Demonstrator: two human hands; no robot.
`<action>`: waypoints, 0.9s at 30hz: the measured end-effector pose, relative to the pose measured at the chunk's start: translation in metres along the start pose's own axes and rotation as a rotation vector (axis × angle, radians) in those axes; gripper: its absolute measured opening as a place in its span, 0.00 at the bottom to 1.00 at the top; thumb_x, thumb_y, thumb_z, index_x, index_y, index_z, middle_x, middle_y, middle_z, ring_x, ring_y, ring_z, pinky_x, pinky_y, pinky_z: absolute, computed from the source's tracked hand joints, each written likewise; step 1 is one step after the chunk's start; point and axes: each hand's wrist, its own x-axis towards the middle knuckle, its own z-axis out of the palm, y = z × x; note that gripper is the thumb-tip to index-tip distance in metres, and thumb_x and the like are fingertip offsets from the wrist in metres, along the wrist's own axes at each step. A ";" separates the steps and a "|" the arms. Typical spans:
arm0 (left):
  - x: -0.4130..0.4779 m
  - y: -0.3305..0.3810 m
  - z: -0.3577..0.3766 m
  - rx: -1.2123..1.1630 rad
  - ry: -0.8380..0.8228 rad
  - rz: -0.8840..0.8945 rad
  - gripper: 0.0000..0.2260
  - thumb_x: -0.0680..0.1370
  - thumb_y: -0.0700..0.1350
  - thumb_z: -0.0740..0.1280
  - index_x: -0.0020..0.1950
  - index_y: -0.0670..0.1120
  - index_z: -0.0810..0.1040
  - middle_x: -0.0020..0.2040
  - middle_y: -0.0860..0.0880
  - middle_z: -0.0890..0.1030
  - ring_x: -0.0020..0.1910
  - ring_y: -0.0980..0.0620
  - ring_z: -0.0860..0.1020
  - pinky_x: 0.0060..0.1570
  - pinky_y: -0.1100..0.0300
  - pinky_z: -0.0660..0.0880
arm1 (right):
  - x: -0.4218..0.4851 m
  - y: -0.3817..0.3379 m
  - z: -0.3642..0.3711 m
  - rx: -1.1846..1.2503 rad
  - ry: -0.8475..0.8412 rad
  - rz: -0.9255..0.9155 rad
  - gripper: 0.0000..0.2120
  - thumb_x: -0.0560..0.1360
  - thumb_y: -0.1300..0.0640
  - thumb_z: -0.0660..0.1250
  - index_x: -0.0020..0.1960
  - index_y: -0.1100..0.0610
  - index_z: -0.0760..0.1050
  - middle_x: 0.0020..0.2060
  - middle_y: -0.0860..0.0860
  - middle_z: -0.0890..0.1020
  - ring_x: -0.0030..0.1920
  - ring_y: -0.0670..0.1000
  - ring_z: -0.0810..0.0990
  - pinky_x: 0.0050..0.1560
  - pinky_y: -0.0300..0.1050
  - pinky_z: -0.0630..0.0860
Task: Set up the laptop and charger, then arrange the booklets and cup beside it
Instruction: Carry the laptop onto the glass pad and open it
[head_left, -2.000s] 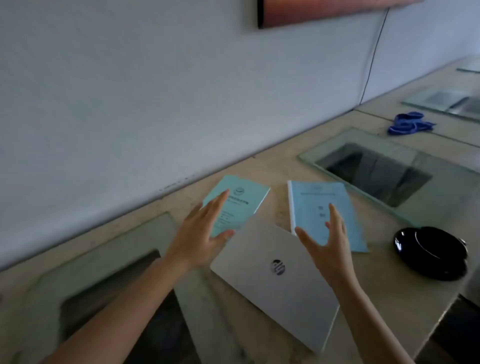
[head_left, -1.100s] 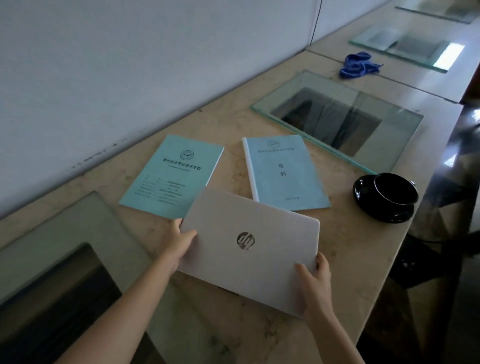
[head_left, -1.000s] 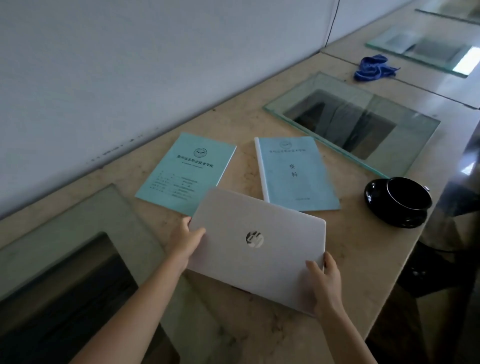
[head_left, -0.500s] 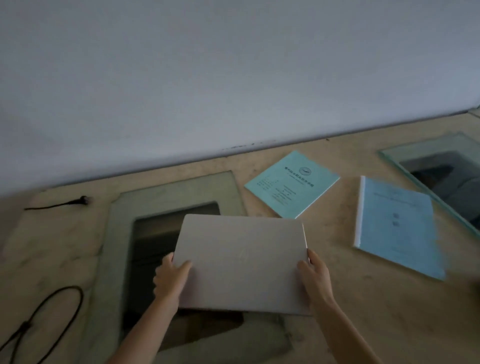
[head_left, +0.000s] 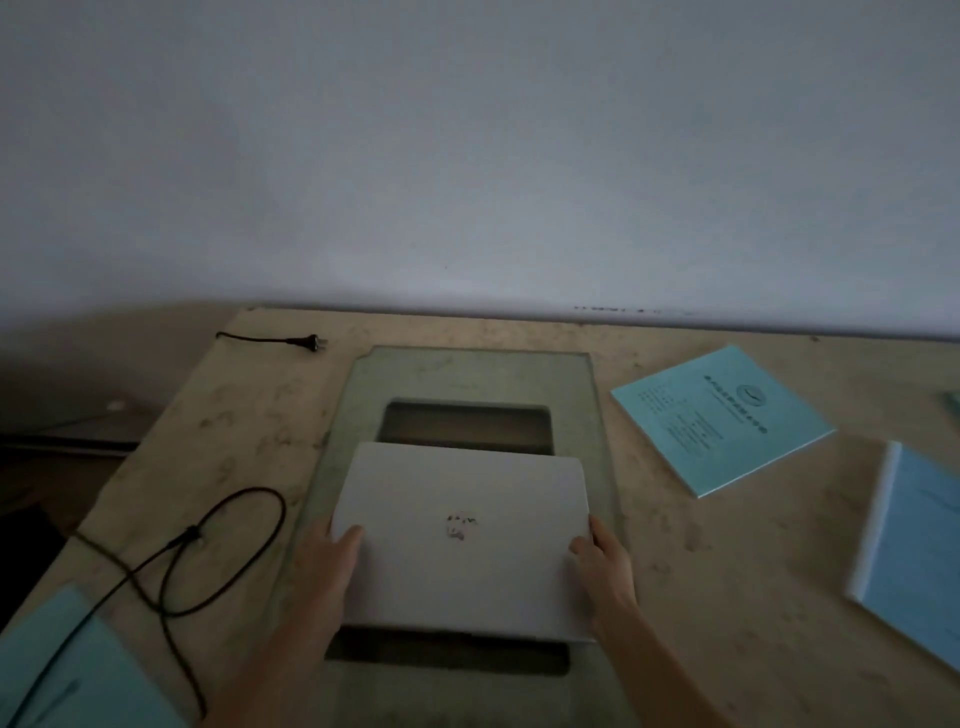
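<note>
The closed silver laptop (head_left: 462, 535) lies over a glass pane (head_left: 467, 374) set in the stone table. My left hand (head_left: 332, 566) grips its left edge and my right hand (head_left: 605, 564) grips its right edge. A black charger cable (head_left: 218, 551) loops on the table to the left, and its plug (head_left: 314, 343) lies near the wall. A teal booklet (head_left: 722, 415) lies to the right of the laptop. A light blue booklet (head_left: 914, 561) lies further right, cut by the frame edge. The cup is out of view.
Another teal sheet or booklet (head_left: 67, 670) shows at the bottom left corner. The table's left edge (head_left: 130, 467) drops off to a dark area holding a grey device (head_left: 104, 421). The wall runs along the table's far side.
Both hands took hold of the laptop and carried it left, from in front of the booklets onto the glass pane. My view swung left, so the cup left the frame and the cable appeared.
</note>
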 end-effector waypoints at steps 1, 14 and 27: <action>0.000 -0.003 0.001 -0.006 -0.002 0.002 0.23 0.75 0.47 0.65 0.69 0.43 0.67 0.66 0.39 0.71 0.61 0.38 0.71 0.62 0.43 0.68 | 0.001 0.001 0.001 -0.001 0.015 0.010 0.15 0.75 0.63 0.60 0.39 0.43 0.72 0.38 0.39 0.77 0.38 0.41 0.73 0.32 0.39 0.64; 0.008 -0.022 0.002 -0.058 0.018 0.043 0.18 0.74 0.45 0.65 0.62 0.43 0.70 0.59 0.41 0.73 0.56 0.40 0.71 0.54 0.47 0.68 | 0.008 0.007 0.008 -0.233 0.004 0.076 0.24 0.74 0.57 0.63 0.70 0.47 0.67 0.65 0.54 0.63 0.66 0.59 0.64 0.65 0.59 0.64; 0.013 -0.029 -0.009 0.028 0.022 0.068 0.11 0.71 0.47 0.65 0.46 0.40 0.70 0.47 0.38 0.72 0.50 0.39 0.72 0.46 0.50 0.67 | 0.005 0.008 0.013 -0.554 -0.089 0.033 0.32 0.73 0.50 0.66 0.73 0.51 0.57 0.67 0.55 0.60 0.67 0.57 0.60 0.66 0.54 0.62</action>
